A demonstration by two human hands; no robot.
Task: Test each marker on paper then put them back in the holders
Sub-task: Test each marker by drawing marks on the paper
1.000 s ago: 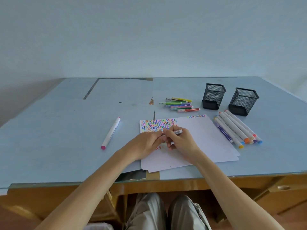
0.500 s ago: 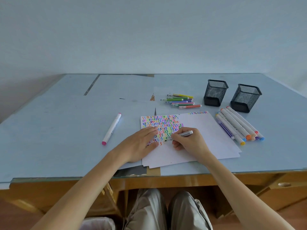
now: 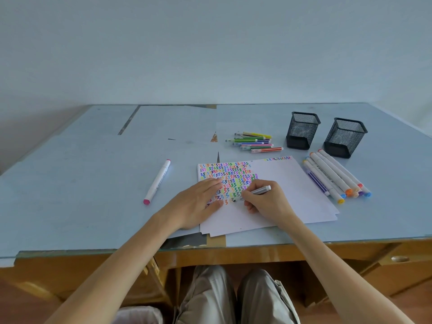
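Paper stack (image 3: 292, 195) centre on table (image 3: 70, 195); holders (image 3: 302, 129) behind right; loose marker (image 3: 157, 182) left.

You face a plain pale wall (image 3: 210, 47), evenly lit by soft daylight, with no strong shadows. It meets the desk (image 3: 70, 183) along the far edge. The desk top is covered in pale blue sheets under a glass pane (image 3: 374, 237), with dark seams near the far left corner and a brown gap at the middle of the near edge. Its front is varnished yellow-brown wood (image 3: 210, 256). At the near right corner you see a drawer (image 3: 409, 265) with a recessed pull (image 3: 400, 259). Reddish-brown floor (image 3: 18, 307) shows below the near left corner.
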